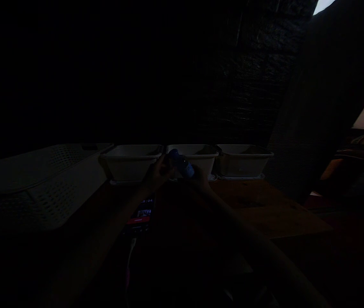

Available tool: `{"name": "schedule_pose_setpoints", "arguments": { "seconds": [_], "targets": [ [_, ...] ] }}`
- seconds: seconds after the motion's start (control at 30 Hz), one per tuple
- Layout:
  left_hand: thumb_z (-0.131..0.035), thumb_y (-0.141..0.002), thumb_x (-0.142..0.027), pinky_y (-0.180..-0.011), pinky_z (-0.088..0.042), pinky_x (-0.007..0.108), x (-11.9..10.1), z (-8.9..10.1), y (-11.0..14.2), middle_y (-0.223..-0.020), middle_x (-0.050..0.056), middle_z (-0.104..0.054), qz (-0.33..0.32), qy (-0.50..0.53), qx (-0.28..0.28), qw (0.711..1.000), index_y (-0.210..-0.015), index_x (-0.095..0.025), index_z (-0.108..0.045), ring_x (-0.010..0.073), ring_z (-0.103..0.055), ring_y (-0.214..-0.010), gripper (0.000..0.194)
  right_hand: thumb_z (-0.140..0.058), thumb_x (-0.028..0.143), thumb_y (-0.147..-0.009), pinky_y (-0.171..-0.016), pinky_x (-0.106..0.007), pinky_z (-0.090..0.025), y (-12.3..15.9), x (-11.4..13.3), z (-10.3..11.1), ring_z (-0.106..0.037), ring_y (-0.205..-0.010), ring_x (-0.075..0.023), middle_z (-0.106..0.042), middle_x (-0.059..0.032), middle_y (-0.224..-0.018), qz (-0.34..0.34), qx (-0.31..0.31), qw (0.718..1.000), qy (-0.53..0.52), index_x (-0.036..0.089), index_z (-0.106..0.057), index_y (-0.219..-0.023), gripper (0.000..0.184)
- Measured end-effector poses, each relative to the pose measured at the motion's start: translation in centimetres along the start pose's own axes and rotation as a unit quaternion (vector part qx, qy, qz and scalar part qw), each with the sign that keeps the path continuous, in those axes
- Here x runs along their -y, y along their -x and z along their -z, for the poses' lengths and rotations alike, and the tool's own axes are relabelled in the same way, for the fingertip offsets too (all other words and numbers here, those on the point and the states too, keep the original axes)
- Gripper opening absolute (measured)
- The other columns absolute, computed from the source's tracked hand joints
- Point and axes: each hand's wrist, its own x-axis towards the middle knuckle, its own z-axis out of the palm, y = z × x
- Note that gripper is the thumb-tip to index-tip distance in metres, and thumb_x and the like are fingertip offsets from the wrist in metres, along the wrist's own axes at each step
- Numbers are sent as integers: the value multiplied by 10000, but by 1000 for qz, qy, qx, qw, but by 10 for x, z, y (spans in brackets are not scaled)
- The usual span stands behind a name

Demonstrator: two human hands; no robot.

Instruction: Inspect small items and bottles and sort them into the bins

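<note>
Perhaps a blue bottle [184, 166] in hands [158, 173] near 3 tubs [244, 166]

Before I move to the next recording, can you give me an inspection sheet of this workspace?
Surface: brown wooden tabletop, dim.
Job's things: small blue cylindrical object; three pale rectangular tubs in a row behind.
Clutter: pale perforated basket, left; black phone, screen lit.
Grippers: left hand and right hand at the blue object's ends; grip too dark to judge.
Cables: thin white cable by the phone.
Surroundings: dark, rough-textured wall.
</note>
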Motion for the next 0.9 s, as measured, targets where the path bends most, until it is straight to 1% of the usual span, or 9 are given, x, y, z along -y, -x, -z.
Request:
{"name": "schedule_pose_setpoints", "arguments": {
  "seconds": [0.1, 0.2, 0.27, 0.33, 0.4, 0.53, 0.6, 0.7, 0.9],
  "targets": [
    [-625, -746, -450, -690, -465, 260, 2, -2, -1, -919, 44, -630, -14, -11, 7, 1000, -1117, -170, -509, 172, -607, -822, 480, -756, 427, -550, -741, -338, -466, 1, 0, -5, -600, -837, -218, -654, -102, -962, -5, 36, 998, -55, 105, -595, -1038, 607],
    [-582, -777, -461, -669, -464, 255, 1, -1, -1, -865, 34, -626, -22, -31, 14, 999, -993, -166, -547, 163, -601, -785, 368, -742, 402, -592, -746, -335, -482, 4, 4, -9, -606, -846, -202, -651, -103, -996, -11, 87, 989, -118, 108, -569, -1094, 607],
    [-568, -787, -463, -652, -460, 250, -1, 0, 0, -820, 25, -618, -22, -47, 15, 999, -936, -165, -549, 157, -597, -757, 334, -734, 385, -615, -735, -324, -491, 6, 5, -12, -610, -831, -187, -650, -99, -991, -18, 113, 983, -145, 110, -562, -1100, 584],
    [-570, -785, -464, -645, -462, 248, -3, 0, 1, -829, 24, -618, -24, -52, 17, 998, -963, -168, -540, 157, -597, -758, 346, -741, 375, -612, -735, -315, -496, 7, 6, -15, -613, -820, -178, -653, -94, -976, -23, 128, 978, -161, 110, -571, -1074, 559],
    [-571, -785, -461, -657, -471, 254, -5, 0, 3, -875, 32, -625, -25, -51, 23, 998, -1035, -175, -525, 164, -604, -790, 382, -746, 381, -605, -731, -304, -500, 9, 6, -16, -618, -805, -170, -657, -89, -957, -33, 139, 974, -173, 109, -581, -1042, 541],
    [-563, -789, -474, -663, -478, 276, -9, -1, 5, -886, 44, -640, -18, -72, 34, 997, -1131, -185, -498, 185, -619, -803, 452, -738, 405, -612, -694, -299, -511, 15, 15, -14, -624, -749, -164, -667, -77, -891, -47, 166, 974, -144, 109, -606, -971, 484],
    [-559, -792, -482, -662, -480, 280, -10, -2, 6, -918, 53, -652, -15, -73, 48, 996, -1168, -192, -484, 193, -627, -810, 481, -743, 390, -606, -703, -314, -517, 19, 22, -12, -630, -775, -181, -670, -72, -884, -34, 170, 977, -124, 119, -618, -948, 454],
    [-569, -785, -487, -683, -486, 283, -10, -4, 8, -988, 67, -657, -15, -65, 68, 995, -1175, -198, -486, 205, -631, -862, 493, -750, 352, -598, -737, -341, -522, 21, 29, -8, -628, -851, -208, -671, -67, -906, -24, 155, 980, -119, 145, -617, -972, 447],
    [-579, -773, -498, -686, -488, 282, -7, -6, 8, -1001, 72, -660, -12, -70, 64, 995, -1156, -196, -502, 208, -635, -865, 493, -770, 312, -575, -775, -355, -512, 19, 29, -6, -625, -882, -227, -672, -81, -914, -20, 145, 983, -108, 126, -623, -964, 456]
  ]
}}
